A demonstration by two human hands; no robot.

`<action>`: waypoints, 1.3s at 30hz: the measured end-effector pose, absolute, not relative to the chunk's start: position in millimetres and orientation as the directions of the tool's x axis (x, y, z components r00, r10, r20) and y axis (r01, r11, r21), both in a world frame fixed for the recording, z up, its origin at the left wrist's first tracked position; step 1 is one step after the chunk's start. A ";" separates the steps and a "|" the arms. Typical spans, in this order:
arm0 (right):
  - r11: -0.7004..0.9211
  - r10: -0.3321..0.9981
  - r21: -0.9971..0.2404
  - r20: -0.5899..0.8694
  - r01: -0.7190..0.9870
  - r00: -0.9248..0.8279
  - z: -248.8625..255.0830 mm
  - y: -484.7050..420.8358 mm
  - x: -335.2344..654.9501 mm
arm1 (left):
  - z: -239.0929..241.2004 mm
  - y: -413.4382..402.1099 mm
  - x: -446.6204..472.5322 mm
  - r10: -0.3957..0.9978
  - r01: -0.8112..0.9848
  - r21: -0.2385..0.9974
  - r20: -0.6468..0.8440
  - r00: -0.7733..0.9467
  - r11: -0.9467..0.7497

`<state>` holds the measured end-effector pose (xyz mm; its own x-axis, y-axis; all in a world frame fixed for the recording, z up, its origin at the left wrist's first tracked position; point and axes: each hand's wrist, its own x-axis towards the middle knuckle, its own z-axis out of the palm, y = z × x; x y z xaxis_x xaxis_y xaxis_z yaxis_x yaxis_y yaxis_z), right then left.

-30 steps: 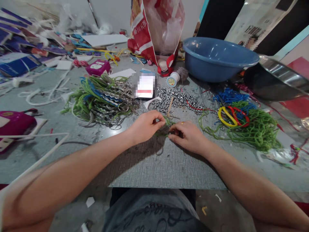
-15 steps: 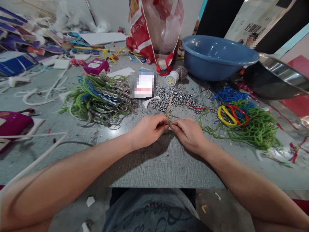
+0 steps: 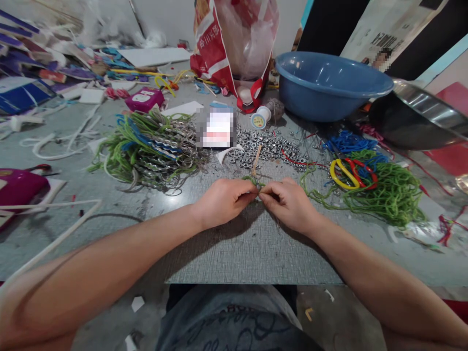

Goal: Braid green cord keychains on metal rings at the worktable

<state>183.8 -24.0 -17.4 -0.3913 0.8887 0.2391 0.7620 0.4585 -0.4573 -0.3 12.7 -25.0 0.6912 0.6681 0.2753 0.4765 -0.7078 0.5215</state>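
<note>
My left hand (image 3: 228, 201) and my right hand (image 3: 288, 201) meet fingertip to fingertip just above the table. Both pinch a green cord (image 3: 250, 179); a small shiny piece, perhaps a metal nut, shows between the fingertips. Most of what they pinch is hidden by the fingers. A thin tan strip (image 3: 257, 158) lies just beyond them. Farther back, many small metal nuts (image 3: 252, 148) are scattered. To the right of my right hand are scissors with yellow and red handles (image 3: 343, 179), against a heap of green cord (image 3: 398, 195).
Finished-looking green and silver braided cords (image 3: 146, 151) lie at left. Behind the nuts stand a thread spool (image 3: 260, 118), a red bag (image 3: 212, 53) and a blue basin (image 3: 329, 92). A metal bowl (image 3: 413, 117) sits farther right. Blue cord (image 3: 349, 145) borders the green heap.
The fingertips have shifted slightly, and more green cord and the shiny piece now show between them. Both hands keep their pinch in nearly the same place.
</note>
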 end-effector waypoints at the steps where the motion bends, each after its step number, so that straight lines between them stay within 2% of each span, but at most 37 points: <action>1: 0.462 0.887 -0.459 0.247 0.759 -0.391 -17.6 -24.0 184.2 | -26.0 12.7 -0.3 0.666 0.468 0.532 0.274 0.693 -0.706; 9: 0.489 0.872 -0.445 0.255 0.750 -0.417 -19.6 -23.3 184.8 | -28.4 12.3 0.8 0.656 0.441 0.564 0.257 0.710 -0.698; 13: 0.459 0.888 -0.448 0.197 0.767 -0.415 -18.4 -21.4 186.8 | -28.4 12.9 -0.2 0.652 0.449 0.553 0.245 0.718 -0.702; 19: 0.432 0.890 -0.397 0.044 0.810 -0.453 -15.0 -20.1 186.4 | -24.5 12.7 -1.2 0.641 0.529 0.437 0.158 0.751 -0.727; 27: 0.439 0.885 -0.388 0.034 0.810 -0.464 -18.2 -19.7 184.2 | -19.9 9.8 2.6 0.609 0.592 0.247 -0.008 0.793 -0.767; 34: 0.429 0.886 -0.436 0.030 0.791 -0.463 -18.0 -18.0 185.6 | -19.3 10.9 2.4 0.582 0.575 0.222 -0.040 0.812 -0.787; 39: 0.418 0.890 -0.460 0.036 0.783 -0.454 -18.4 -18.4 184.5 | -19.3 8.9 4.0 0.632 0.622 0.250 -0.051 0.773 -0.741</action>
